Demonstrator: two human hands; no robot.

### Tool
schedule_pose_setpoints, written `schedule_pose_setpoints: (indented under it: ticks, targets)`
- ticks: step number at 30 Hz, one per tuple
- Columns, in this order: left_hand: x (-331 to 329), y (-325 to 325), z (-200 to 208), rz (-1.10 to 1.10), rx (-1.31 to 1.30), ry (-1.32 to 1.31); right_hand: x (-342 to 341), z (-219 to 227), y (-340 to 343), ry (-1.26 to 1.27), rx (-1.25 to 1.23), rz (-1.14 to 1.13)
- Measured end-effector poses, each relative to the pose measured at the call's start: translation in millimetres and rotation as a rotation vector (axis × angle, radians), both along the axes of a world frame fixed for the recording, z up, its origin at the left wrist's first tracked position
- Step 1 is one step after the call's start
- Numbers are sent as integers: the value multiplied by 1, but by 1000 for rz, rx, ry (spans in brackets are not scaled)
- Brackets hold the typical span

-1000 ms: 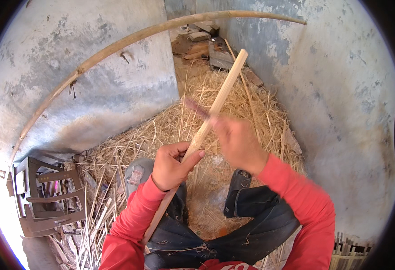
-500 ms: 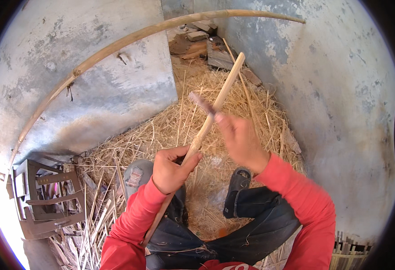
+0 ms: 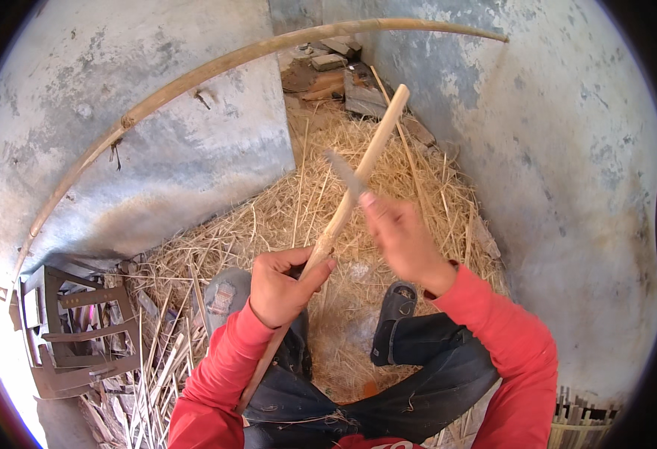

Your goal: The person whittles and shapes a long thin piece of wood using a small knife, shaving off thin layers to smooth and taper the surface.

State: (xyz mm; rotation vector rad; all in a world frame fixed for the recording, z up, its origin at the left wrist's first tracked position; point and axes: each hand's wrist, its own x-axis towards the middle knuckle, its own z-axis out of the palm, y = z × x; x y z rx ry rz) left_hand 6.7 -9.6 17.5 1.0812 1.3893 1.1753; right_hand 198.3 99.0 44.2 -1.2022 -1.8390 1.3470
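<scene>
A pale peeled wooden or bamboo stick (image 3: 379,145) runs slantwise from beside my left forearm up to its blunt far end. My left hand (image 3: 287,284) grips it around the middle, thumb laid along the upper side. In my right hand (image 3: 407,239) is a knife (image 3: 343,171), its handle hidden by the closed fingers. The blade lies across the stick just beyond the right fingertips and is slightly blurred. Below the left hand, the stick passes close to the red left sleeve and my thigh.
Straw-like shavings (image 3: 268,217) cover the floor between my feet and the walls. A long bent bamboo pole (image 3: 194,77) arches across the far side. At left stands a broken wooden frame (image 3: 93,337) beside split strips (image 3: 167,367). Bricks (image 3: 330,62) lie in the far corner.
The knife blade has turned, showing more of its flat side, and has shifted slightly along the stick toward me. My right hand has moved slightly nearer; the left keeps its grip.
</scene>
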Motion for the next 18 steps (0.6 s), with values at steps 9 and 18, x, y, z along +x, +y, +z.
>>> schedule_pose_setpoints:
  ticks: [9,18]
  targets:
    - [2,-3,-3,-282,11,-79,13,19,20,74,93,-44]
    - [1,-25,-9,-501,-15,-61,64,29,54,-148,566,-266]
